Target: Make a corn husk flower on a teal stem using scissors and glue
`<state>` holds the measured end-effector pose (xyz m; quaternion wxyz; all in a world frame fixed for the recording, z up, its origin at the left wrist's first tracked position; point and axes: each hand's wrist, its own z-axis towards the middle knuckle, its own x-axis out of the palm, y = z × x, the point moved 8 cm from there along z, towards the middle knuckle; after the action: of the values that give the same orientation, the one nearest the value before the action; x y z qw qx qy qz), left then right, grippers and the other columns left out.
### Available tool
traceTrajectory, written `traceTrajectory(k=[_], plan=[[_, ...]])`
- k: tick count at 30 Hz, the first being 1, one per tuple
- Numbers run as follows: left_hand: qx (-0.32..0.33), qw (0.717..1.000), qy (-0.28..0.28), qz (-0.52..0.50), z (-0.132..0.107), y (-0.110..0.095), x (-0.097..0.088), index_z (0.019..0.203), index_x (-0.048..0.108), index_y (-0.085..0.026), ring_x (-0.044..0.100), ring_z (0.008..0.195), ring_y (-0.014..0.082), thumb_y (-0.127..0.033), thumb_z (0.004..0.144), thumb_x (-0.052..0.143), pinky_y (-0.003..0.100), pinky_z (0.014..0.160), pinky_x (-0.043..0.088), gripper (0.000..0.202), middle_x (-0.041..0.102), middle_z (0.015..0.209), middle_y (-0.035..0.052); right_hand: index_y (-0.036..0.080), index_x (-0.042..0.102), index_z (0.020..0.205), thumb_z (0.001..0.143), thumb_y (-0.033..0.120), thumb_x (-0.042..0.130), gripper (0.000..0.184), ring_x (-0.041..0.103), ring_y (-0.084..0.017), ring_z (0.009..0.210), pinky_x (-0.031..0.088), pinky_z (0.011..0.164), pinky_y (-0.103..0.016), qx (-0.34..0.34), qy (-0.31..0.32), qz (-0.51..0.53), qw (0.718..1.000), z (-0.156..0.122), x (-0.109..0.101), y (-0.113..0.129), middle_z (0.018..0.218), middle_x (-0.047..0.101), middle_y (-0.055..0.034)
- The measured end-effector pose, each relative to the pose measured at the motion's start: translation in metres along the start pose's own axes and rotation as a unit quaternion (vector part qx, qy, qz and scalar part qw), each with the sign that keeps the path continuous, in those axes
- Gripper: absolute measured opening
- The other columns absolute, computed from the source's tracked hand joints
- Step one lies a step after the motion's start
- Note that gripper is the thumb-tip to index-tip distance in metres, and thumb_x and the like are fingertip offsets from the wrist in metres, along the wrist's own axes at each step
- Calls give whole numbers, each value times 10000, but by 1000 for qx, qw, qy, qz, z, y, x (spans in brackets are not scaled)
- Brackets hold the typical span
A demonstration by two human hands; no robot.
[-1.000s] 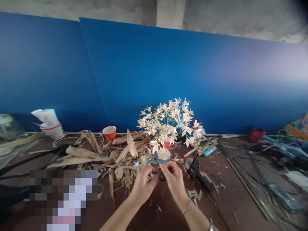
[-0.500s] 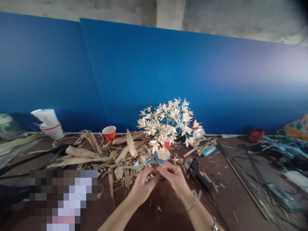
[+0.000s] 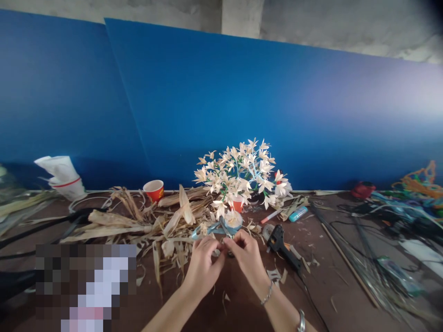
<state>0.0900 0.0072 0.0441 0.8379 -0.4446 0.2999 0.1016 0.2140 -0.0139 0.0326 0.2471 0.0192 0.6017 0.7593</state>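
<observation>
My left hand [image 3: 205, 259] and my right hand [image 3: 245, 254] meet at the fingertips over the near middle of the table. Both are closed in a pinch. Whatever sits between the fingers is too small and too covered to name. Just beyond them lie blue-handled scissors [image 3: 208, 229] and a small round dish [image 3: 234, 222] with pale bits in it. Behind stands a bunch of cream flowers [image 3: 238, 173] on green and light-blue stems, in a red cup [image 3: 237, 204]. To the right of my right hand lies a black glue gun [image 3: 284, 246].
Dried corn husks [image 3: 119, 222] spread over the table on the left. A red paper cup [image 3: 154, 191] and a white cup [image 3: 69, 186] stand near the blue panel [image 3: 207, 92]. At right are a blue cutter [image 3: 298, 214], thin rods [image 3: 356, 267] and tangled cords [image 3: 422, 189].
The view has shifted slightly, so most things appear a little further left. My hands stay together, fingertips touching, with only a small shift of the fingers.
</observation>
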Motion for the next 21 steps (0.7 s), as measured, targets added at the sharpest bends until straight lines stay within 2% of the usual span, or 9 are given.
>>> traceTrajectory(k=[2, 4, 6, 8, 10, 12, 15, 18, 21], plan=[[-27, 999, 5, -35, 1, 8, 2, 677, 603, -181, 574, 738, 201, -207, 755, 504, 324, 719, 394, 129, 637, 721, 37, 179, 528, 681, 777, 383, 541, 226, 511, -137, 619, 415, 580, -233, -14, 30, -61, 998, 2, -11, 7, 648, 541, 4], [-68, 994, 12, -84, 2, 18, 4, 679, 619, -174, 583, 713, 196, -253, 755, 511, 300, 676, 413, 154, 649, 707, 39, 169, 565, 896, 757, 375, 563, 249, 558, -190, 778, 439, 702, -284, -23, 27, -184, 982, 3, -36, 13, 834, 600, -53], [-113, 983, 19, -141, 2, 27, 7, 679, 628, -164, 590, 686, 188, -294, 753, 518, 277, 642, 424, 186, 656, 681, 37, 150, 551, 997, 757, 325, 548, 297, 536, -263, 940, 411, 806, -364, 4, -3, -353, 936, 2, -70, 12, 985, 590, -116], [-154, 969, 27, -192, 1, 33, 11, 689, 637, -155, 597, 676, 181, -324, 753, 524, 259, 628, 429, 213, 666, 672, 36, 114, 522, 1070, 700, 258, 583, 402, 509, -342, 995, 398, 801, -432, 79, -28, -500, 862, -2, -103, -1, 1038, 559, -173], [-185, 955, 31, -229, 0, 37, 14, 705, 645, -149, 603, 675, 174, -342, 748, 536, 245, 620, 431, 225, 678, 686, 40, 84, 521, 1055, 667, 198, 588, 409, 521, -369, 986, 409, 763, -432, 145, 9, -566, 811, -8, -117, -22, 1010, 558, -194], [-203, 945, 28, -254, -2, 40, 14, 716, 649, -147, 602, 672, 167, -352, 740, 550, 233, 605, 430, 229, 685, 701, 44, 69, 510, 1049, 677, 163, 568, 388, 546, -352, 968, 417, 747, -402, 161, 36, -589, 791, -13, -119, -37, 991, 561, -193], [-212, 940, 20, -265, -2, 42, 13, 723, 646, -144, 581, 622, 147, -362, 736, 557, 211, 545, 411, 236, 682, 702, 44, 68, 506, 1029, 733, 162, 508, 310, 580, -321, 919, 424, 720, -371, 149, 41, -597, 787, -14, -116, -48, 945, 579, -181], [-215, 942, 15, -258, -1, 44, 11, 715, 637, -137, 544, 548, 127, -374, 737, 547, 196, 475, 373, 254, 665, 679, 40, 78, 522, 1000, 757, 198, 484, 274, 587, -323, 896, 428, 710, -372, 123, -5, -587, 800, -8, -121, -40, 915, 597, -181], [-202, 950, 1, -238, 0, 48, 9, 697, 630, -138, 526, 523, 123, -360, 738, 540, 194, 464, 361, 243, 636, 625, 24, 121, 543, 946, 746, 224, 501, 229, 611, -280, 794, 446, 659, -338, 71, -42, -501, 861, -3, -121, -22, 830, 626, -129]])
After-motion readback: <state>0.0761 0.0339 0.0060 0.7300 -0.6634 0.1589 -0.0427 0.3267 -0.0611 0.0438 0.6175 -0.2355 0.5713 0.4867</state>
